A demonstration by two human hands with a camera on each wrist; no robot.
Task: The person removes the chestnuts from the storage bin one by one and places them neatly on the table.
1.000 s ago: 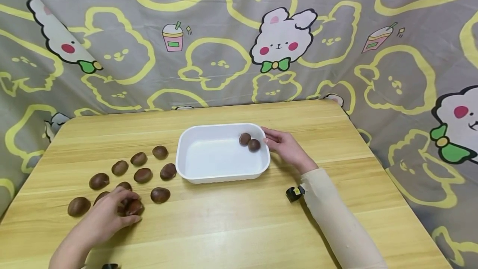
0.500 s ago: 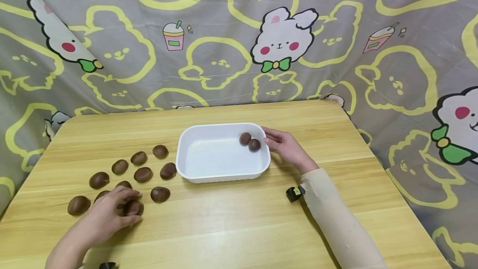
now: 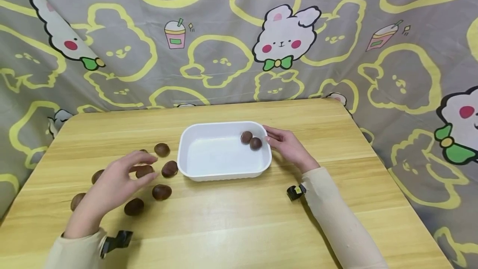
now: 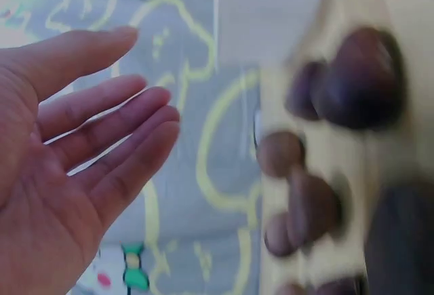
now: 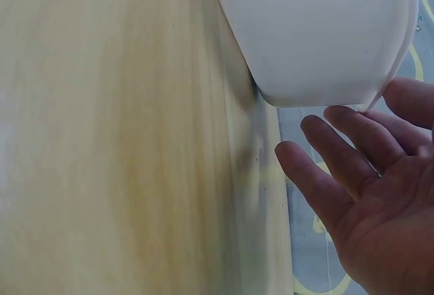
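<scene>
My left hand (image 3: 119,177) hovers over the chestnuts at the left of the table, and its fingers are spread with nothing between them. In the left wrist view the empty palm of that hand faces the camera. A chestnut (image 3: 134,206) lies below it, and another chestnut (image 3: 162,192) sits to its right. Some chestnuts are hidden behind the hand. My right hand (image 3: 289,147) touches the right end of a white plastic tray (image 3: 224,175), thumb at the rim. Its other fingers are extended along the outside. Two round brown chestnuts (image 3: 251,140) lie inside the tray, near that hand.
A chestnut (image 3: 169,169) lies close against the tray's left side, with another chestnut (image 3: 162,149) behind it. The wooden table (image 3: 239,223) ends at the back before a patterned curtain (image 3: 220,20). Black camera mounts (image 3: 296,192) sit on both wrists.
My left hand has let go of a chestnut on the table and moved up and right, over the other chestnuts. My right hand stays at the tray.
</scene>
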